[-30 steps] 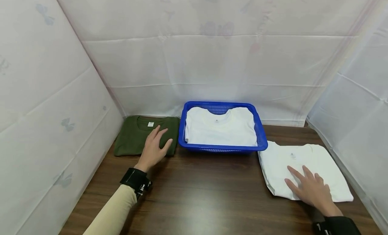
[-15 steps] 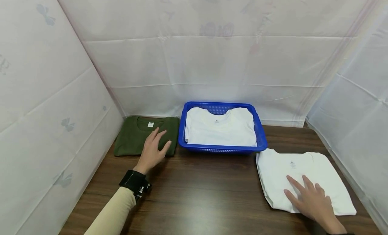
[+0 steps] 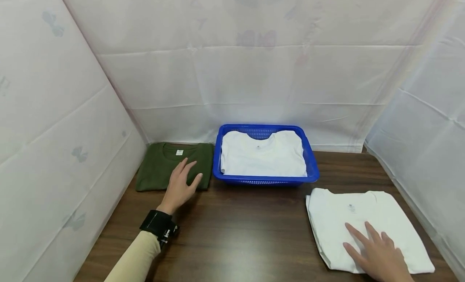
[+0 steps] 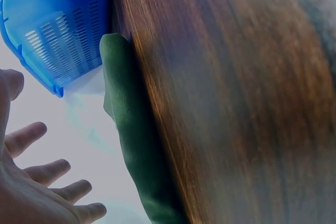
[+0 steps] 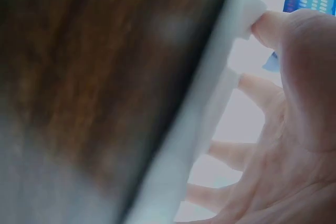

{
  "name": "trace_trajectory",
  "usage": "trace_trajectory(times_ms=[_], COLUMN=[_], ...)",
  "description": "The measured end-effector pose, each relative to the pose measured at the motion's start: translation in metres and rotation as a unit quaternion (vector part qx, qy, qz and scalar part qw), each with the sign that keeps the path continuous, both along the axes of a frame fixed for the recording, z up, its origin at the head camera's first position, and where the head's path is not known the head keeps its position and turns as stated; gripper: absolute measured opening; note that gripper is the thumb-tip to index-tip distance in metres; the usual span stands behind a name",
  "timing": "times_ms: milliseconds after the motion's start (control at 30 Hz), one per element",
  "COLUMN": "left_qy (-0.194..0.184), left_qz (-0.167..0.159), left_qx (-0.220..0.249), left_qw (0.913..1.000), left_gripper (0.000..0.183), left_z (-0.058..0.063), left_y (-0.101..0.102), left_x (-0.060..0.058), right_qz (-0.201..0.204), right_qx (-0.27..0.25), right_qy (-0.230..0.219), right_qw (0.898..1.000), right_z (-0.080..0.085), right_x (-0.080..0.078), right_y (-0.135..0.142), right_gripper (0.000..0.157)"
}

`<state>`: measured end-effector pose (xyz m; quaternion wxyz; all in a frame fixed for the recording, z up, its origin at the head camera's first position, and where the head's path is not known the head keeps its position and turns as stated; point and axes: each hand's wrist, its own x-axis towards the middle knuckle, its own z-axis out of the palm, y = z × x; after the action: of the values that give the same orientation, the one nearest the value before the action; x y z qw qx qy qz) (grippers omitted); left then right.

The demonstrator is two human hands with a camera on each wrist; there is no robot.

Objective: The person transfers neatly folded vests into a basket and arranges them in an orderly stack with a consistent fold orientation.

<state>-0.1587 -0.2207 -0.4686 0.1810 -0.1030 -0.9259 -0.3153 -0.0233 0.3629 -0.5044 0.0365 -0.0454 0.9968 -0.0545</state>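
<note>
A stack of folded white T-shirts (image 3: 385, 209) lies at the front right of the table in the head view. My right hand (image 3: 379, 253) rests on it with fingers spread, and the right wrist view has the fingertips (image 5: 247, 80) touching the cloth. At the left, my left hand (image 3: 179, 189) is over a folded dark green T-shirt (image 3: 156, 169), fingers spread. The left wrist view shows that hand (image 4: 37, 182) raised above the green shirt (image 4: 131, 135), holding nothing. Between the hands, another folded white T-shirt (image 3: 261, 156) lies in a blue plastic basket (image 3: 265, 179).
The dark wood table (image 3: 232, 229) is bounded by a white cloth wall (image 3: 232, 80) at the back and others at left and right. The basket stands near the back wall, beside the green shirt.
My right hand has drawn the white T-shirt stack toward the table's front edge, away from the basket. The left hand has barely moved; the whole head view has shifted slightly.
</note>
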Motion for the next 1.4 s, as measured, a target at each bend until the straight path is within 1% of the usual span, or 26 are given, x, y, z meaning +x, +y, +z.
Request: trace_trajectory(times_ms=[67,133,233,300,367,433,500,567,633,700,800,933,1033,1233,1400], left_qy=[0.0,0.003,0.007,0.008,0.007,0.006,0.007,0.008,0.009,0.011,0.018,0.027,0.026,0.021,0.005], left_qz=[-0.003,-0.006,-0.009,-0.009,-0.009,-0.01,-0.01,-0.009,-0.009,-0.009,-0.013,-0.014,-0.014,-0.009,-0.005], left_qx=[0.0,-0.001,0.0,0.002,0.002,0.001,0.0,-0.001,-0.001,-0.002,-0.001,0.001,0.0,-0.002,0.001], left_qw=[1.0,1.0,0.9999,0.9999,0.9999,0.9999,0.9999,0.9999,0.9999,0.9999,0.9998,0.9995,0.9996,0.9997,1.0], left_gripper=[0.054,0.054,0.054,0.053,0.053,0.053,0.053,0.054,0.054,0.053,0.053,0.053,0.053,0.053,0.054], left_z=[-0.002,-0.004,-0.007,-0.008,-0.009,-0.009,-0.01,-0.009,-0.009,-0.009,-0.009,-0.01,-0.009,-0.009,-0.011], left_y=[0.0,0.0,0.0,0.0,0.001,0.001,0.001,0.001,0.002,0.002,0.002,0.001,0.001,0.0,-0.001], left_x=[0.0,0.0,0.001,0.002,0.003,0.003,0.003,0.003,0.002,0.002,0.002,0.003,0.004,0.006,0.01], right_qz=[0.011,0.015,0.016,0.007,-0.003,-0.017,-0.032,-0.043,-0.054,-0.063,-0.069,-0.061,-0.061,-0.059,-0.056], right_qx=[-0.016,-0.045,-0.088,-0.096,-0.089,-0.079,-0.082,-0.084,-0.094,-0.099,-0.097,-0.078,-0.068,-0.06,-0.061], right_qy=[-0.007,-0.012,0.029,0.065,0.089,0.078,0.033,-0.014,-0.056,-0.081,-0.09,-0.085,-0.087,-0.084,-0.091], right_qw=[1.0,0.999,0.996,0.993,0.992,0.994,0.996,0.995,0.993,0.99,0.989,0.991,0.992,0.993,0.992], right_z=[0.005,0.013,0.023,0.027,0.026,0.023,0.019,0.015,0.011,0.007,0.005,0.008,0.01,0.013,0.016], right_x=[0.003,0.001,-0.012,-0.024,-0.036,-0.047,-0.055,-0.062,-0.066,-0.068,-0.068,-0.069,-0.069,-0.068,-0.065], right_y=[0.004,0.011,0.027,0.04,0.055,0.069,0.081,0.09,0.096,0.098,0.099,0.094,0.09,0.082,0.072], right_gripper=[0.066,0.062,0.055,0.055,0.06,0.07,0.081,0.089,0.095,0.098,0.098,0.095,0.095,0.095,0.095])
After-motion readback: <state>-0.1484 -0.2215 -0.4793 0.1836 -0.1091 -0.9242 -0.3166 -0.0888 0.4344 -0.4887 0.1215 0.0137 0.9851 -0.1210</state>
